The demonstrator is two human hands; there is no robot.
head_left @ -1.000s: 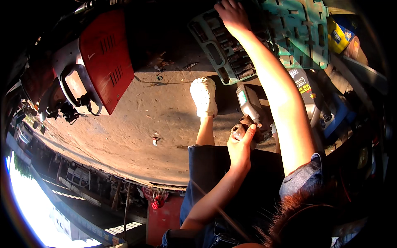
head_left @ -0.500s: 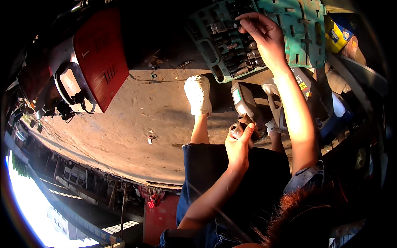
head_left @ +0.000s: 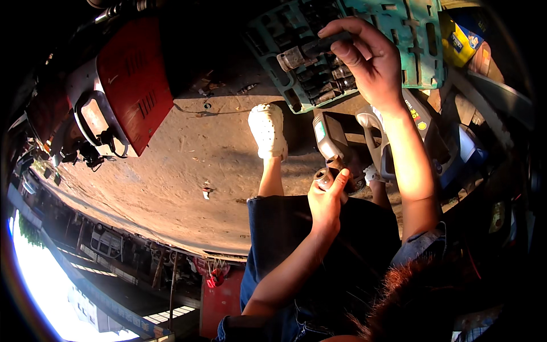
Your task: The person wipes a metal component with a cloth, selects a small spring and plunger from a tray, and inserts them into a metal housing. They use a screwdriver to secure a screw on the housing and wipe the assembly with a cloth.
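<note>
My left hand (head_left: 325,208) is closed around a few short, worn metal sockets (head_left: 323,178), their open ends facing up above my thumb. Between thumb and fingers, my right hand (head_left: 373,62) pinches a long socket (head_left: 293,57); its bright, wide end points left and its dark shaft runs back to my fingertips. It hangs over a green tool case (head_left: 292,97), which lies open and holds rows of dark sockets (head_left: 322,91). Part of the case is hidden behind my right hand. What lies inside my left palm cannot be seen.
A grey cordless tool or battery unit (head_left: 333,137) lies between my feet. Next to it is a dark box-like case (head_left: 424,128). A red machine (head_left: 134,80) stands at the left. Small debris (head_left: 207,192) lies on the floor, and a yellow package (head_left: 456,43) sits at the far right.
The long socket has come up away from the case in my right hand and swung slightly left and nearer. My left hand keeps its hold with little movement. The view has shifted slightly.
</note>
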